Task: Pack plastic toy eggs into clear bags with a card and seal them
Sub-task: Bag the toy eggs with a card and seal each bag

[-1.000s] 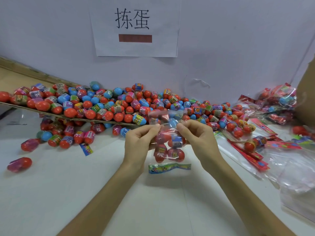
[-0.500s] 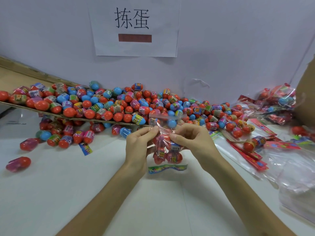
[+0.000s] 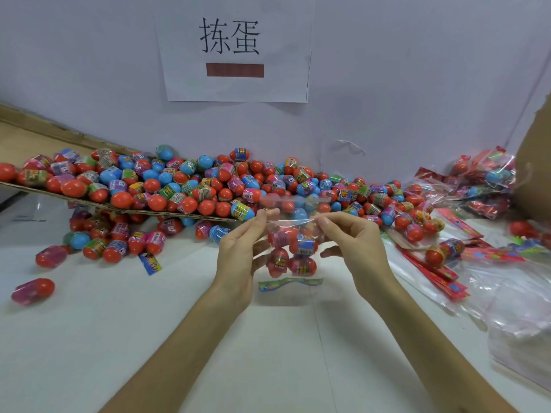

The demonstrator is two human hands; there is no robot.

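White wall (image 3: 387,84) with a paper sign (image 3: 235,55) backs the pale worktop (image 3: 149,338), and along its far edge a heap of loose eggs (image 3: 190,189) spills off a tilted cardboard sheet (image 3: 18,135). Just in front of that heap, over the middle of the worktop, a clear bag (image 3: 295,205) hangs between both hands. The left hand (image 3: 238,257) pinches the bag's upper left edge between thumb and forefinger, and the right hand (image 3: 354,245) pinches the upper right edge the same way, with the other fingers loosely spread. The pull looks meant to draw the mouth flat and straight, most likely so the strip can be pressed closed. The bag points mouth up, its long axis running top to bottom. The eggs inside (image 3: 290,248) sag in a cluster below the fingers, and the card (image 3: 290,284) lies crosswise at the very bottom. Whether the bottom touches the worktop I cannot tell. Toward the right edge sit finished packs (image 3: 483,177) and a pile of empty bags (image 3: 521,308), within easy reach.
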